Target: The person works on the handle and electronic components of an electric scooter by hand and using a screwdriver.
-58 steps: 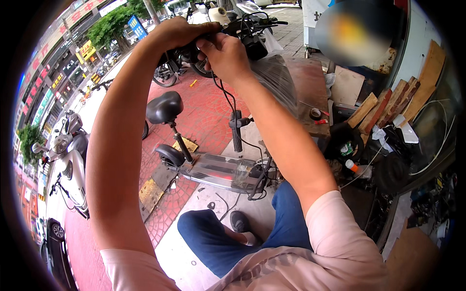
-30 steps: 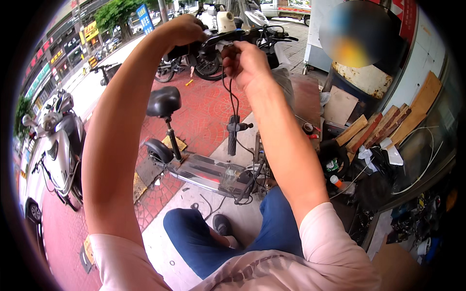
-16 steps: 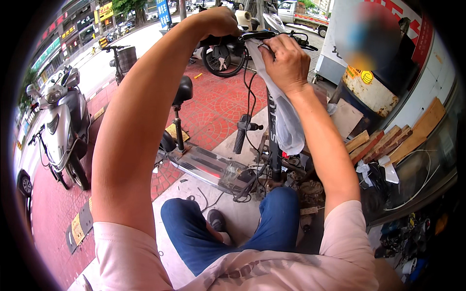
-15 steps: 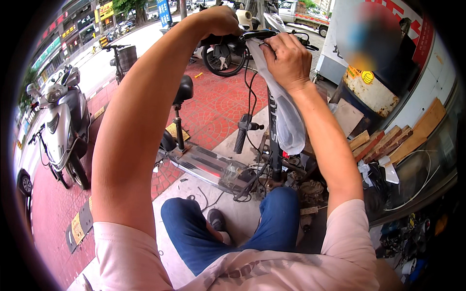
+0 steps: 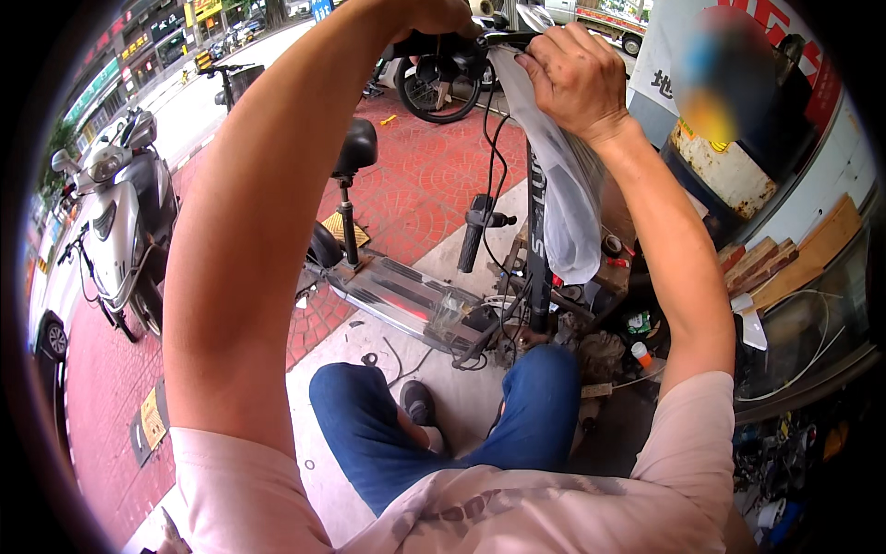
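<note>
My left hand (image 5: 448, 20) is at the upper edge, fingers curled on the black handlebar assembly (image 5: 425, 44) and partly hidden. My right hand (image 5: 577, 78) is closed at the top of a translucent plastic bag (image 5: 568, 235), just right of the bar. The bag hangs down beside the black scooter stem (image 5: 538, 297). Black cables drop past a loose grip with a control (image 5: 472, 238), which dangles above the grey scooter deck (image 5: 397, 295). The scooter's black seat (image 5: 355, 143) stands on a post at the left of the stem, behind my left forearm.
A white scooter (image 5: 120, 212) stands at left on red paving. At right are a rusty drum (image 5: 715, 175), leaning wooden boards (image 5: 803, 263), a tape roll (image 5: 611, 244) and piled parts. My bent legs (image 5: 351, 415) are below the deck. Bikes and a truck stand farther back.
The view has shifted, with both hands now higher and farther right. My right hand has taken hold of the plastic bag, which now hangs along the stem instead of lying off to the right.
</note>
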`<state>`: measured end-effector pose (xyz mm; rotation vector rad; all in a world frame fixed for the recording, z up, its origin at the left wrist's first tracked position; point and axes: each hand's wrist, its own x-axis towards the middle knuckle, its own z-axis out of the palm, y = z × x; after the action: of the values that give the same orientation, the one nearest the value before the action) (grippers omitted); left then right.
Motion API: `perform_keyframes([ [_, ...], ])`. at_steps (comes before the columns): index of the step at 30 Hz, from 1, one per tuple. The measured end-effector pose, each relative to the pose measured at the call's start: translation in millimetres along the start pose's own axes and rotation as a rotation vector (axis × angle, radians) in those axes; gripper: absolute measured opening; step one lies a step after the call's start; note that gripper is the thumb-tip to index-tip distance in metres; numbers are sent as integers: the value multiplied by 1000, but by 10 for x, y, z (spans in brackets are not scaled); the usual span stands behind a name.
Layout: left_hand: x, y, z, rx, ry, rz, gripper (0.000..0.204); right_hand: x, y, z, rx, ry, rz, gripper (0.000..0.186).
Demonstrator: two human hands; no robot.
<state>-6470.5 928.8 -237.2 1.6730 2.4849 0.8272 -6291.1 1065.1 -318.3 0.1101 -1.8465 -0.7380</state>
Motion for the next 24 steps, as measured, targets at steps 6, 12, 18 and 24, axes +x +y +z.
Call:
perform_keyframes([
  [6,-7,-9,-72,61,0,-11,30,135,-131,-98,15,-15,-11,20],
  [12,127,-50,-91,294,15,98,36,19,-216,12,228,-15,287,19],
  [18,50,-13,-32,135,-11,16,32,3,-519,158,275,51,726,27],
  [24,89,2,12,-91,-51,-13,19,148,-682,165,248,65,1106,28],
])
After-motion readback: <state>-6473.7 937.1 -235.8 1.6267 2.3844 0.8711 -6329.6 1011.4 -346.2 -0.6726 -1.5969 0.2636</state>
